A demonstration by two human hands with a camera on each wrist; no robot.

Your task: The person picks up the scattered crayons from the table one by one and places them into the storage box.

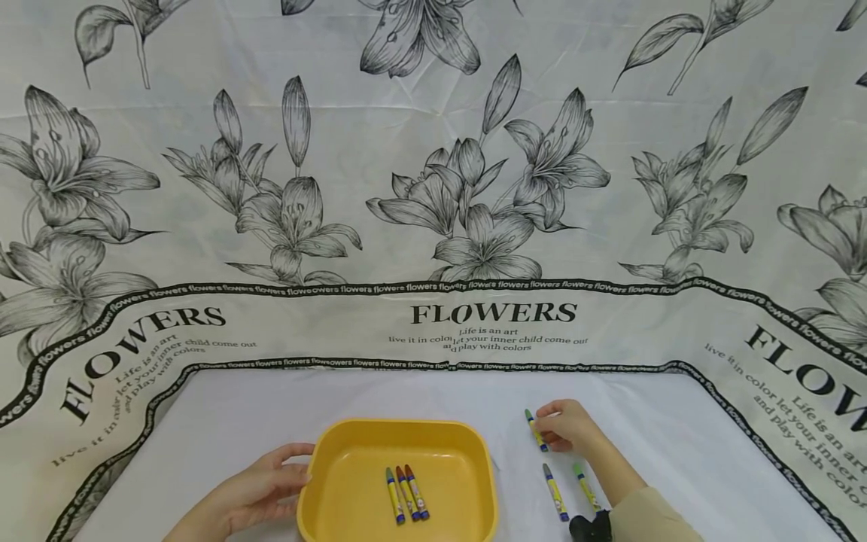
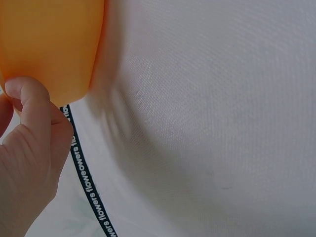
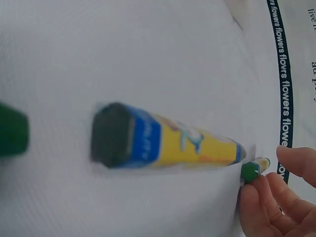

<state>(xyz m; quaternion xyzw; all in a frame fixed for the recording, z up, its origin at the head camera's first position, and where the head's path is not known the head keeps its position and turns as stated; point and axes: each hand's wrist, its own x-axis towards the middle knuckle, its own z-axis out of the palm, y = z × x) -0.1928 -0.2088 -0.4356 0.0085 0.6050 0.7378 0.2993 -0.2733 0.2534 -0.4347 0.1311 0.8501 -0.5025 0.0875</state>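
My left hand (image 1: 260,485) is at the left side of the yellow plastic tray (image 1: 484,482), its fingertips touching the outer wall. In the left wrist view, the fingers bend beside the orange-looking wall (image 2: 52,49). Three wax crayons lie together inside the tray: a grey-green one (image 1: 395,497) and two dark red ones (image 1: 405,493) (image 1: 417,493). Right of the tray, my right hand (image 1: 565,425) pinches a green crayon (image 1: 530,423) at its fingertips, close to the cloth. The right wrist view shows this crayon (image 3: 252,171) by the thumb and fingers.
Nearer me, below the right hand, lie a grey-green crayon (image 1: 555,493) and a light green crayon (image 1: 584,482), the latter beside the right sleeve (image 1: 650,516). A white cloth (image 1: 271,406) covers the table. Behind it hangs a floral curtain (image 1: 339,150) with a black lettered band.
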